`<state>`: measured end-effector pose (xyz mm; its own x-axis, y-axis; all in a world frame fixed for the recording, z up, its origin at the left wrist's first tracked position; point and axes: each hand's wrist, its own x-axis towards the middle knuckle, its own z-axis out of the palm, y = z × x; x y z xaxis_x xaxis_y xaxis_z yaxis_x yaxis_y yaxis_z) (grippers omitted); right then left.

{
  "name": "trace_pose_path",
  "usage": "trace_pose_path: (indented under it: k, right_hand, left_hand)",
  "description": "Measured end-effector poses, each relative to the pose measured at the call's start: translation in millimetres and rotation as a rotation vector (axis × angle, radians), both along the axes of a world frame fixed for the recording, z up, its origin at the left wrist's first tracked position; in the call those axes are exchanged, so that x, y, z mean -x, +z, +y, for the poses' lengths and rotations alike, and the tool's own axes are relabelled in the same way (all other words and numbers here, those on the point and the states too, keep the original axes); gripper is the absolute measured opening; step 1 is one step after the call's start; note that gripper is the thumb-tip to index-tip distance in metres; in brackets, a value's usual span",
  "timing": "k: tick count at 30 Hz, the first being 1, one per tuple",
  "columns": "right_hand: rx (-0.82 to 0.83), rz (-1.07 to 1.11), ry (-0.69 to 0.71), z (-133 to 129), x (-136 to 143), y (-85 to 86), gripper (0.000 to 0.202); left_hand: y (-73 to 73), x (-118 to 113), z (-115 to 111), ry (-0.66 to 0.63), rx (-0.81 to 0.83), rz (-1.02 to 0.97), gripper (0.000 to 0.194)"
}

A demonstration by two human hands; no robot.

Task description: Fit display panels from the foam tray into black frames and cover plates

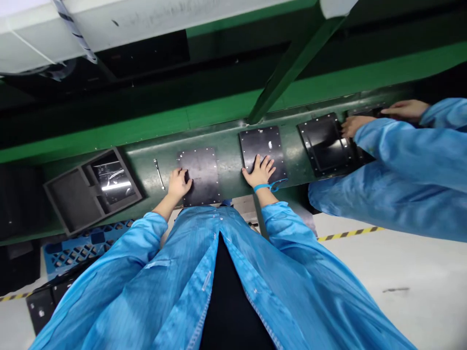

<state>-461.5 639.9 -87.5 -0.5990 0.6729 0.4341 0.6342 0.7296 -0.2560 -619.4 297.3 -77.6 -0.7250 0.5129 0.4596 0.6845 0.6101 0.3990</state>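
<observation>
touching both plates: left hand (177, 184) half-open, no clear hold, at the left edge of one dark plate (203, 175), long axis running away from body, right hand (260, 175) spread open, gripping nothing, on the near part of another dark plate (261, 141) to its right.
</observation>
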Motion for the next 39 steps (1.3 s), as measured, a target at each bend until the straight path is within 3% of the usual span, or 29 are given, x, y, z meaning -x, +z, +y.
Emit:
trace_pose_path:
  k: [3, 6, 9, 12, 14, 16, 18, 20, 23, 25, 27, 28, 31, 33, 34, 35, 36, 39]
  right_hand:
    - [-0.034, -0.048, -0.001, 12, 5, 6.3, 0.109]
    - [-0.045, -0.074, 0.014, 22, 5, 10.2, 0.109]
    - [-0.014, -0.084, 0.016, 32, 2, 22.7, 0.11]
    - [0.065, 0.003, 0.039, 30, -2, 45.0, 0.104]
    - [0.094, 0.165, 0.133, 9, -6, 54.0, 0.091]
    - [0.146, 0.366, 0.278, -33, -12, 49.4, 0.076]
    - [0.301, 0.507, 0.427, -91, -17, 31.2, 0.066]
    - [0.517, 0.483, 0.608, -148, -23, 8.4, 0.06]
    - [0.559, 0.236, 0.845, -201, -31, -10.7, 0.045]
    - [0.464, 0.145, 0.902, -211, -31, -7.6, 0.039]
    - [0.353, 0.124, 0.914, -209, -24, 3.1, 0.044]
    - [0.302, 0.112, 0.93, -208, -19, 9.1, 0.047]
    - [0.187, 0.062, 0.997, -205, -5, 23.8, 0.054]
    - [0.168, 0.09, 0.972, -204, -1, 29.5, 0.049]
    - [0.189, 0.136, 0.939, -201, -1, 31.2, 0.046]
    - [0.235, 0.201, 0.903, -196, -3, 32.0, 0.046]
    - [0.305, 0.275, 0.872, -189, -7, 32.0, 0.049]
    - [0.559, 0.442, 0.803, -159, -22, 25.9, 0.062]
  left_hand:
    - [-14.0, 9, -19, 0.007, -0.005, -0.039, 0.053]
    - [-22.8, 4, -16, 0.009, -0.001, -0.031, 0.057]
    - [-26.1, -3, -12, 0.016, -0.015, -0.029, 0.06]
    - [-22.5, -1, -26, -0.038, -0.048, -0.055, 0.057]
    - [-17.0, 8, -44, -0.02, -0.073, -0.053, 0.051]
    - [-10.2, 21, -62, 0.146, -0.078, -0.087, 0.047]
    - [-3.6, 35, -73, 0.358, -0.026, -0.198, 0.049]
    - [1.8, 45, -76, 0.429, 0.067, -0.319, 0.047]
    - [6.3, 51, -72, 0.355, 0.143, -0.365, 0.034]
    - [7.8, 45, -70, 0.326, 0.083, -0.379, 0.029]
    - [9.9, 22, -64, 0.241, -0.043, -0.438, 0.023]
    - [11.8, 6, -58, 0.158, -0.103, -0.486, 0.02]
    - [22.7, -47, -34, -0.274, -0.214, -0.6, 0.018]
    - [32.8, -63, -27, -0.492, -0.247, -0.6, 0.022]
    - [37.3, -61, -31, -0.496, -0.271, -0.566, 0.027]
    - [40.6, -52, -41, -0.382, -0.293, -0.509, 0.031]
    - [42.0, -39, -56, -0.185, -0.303, -0.446, 0.034]
    - [31.4, 11, -112, 0.598, -0.209, -0.341, 0.044]
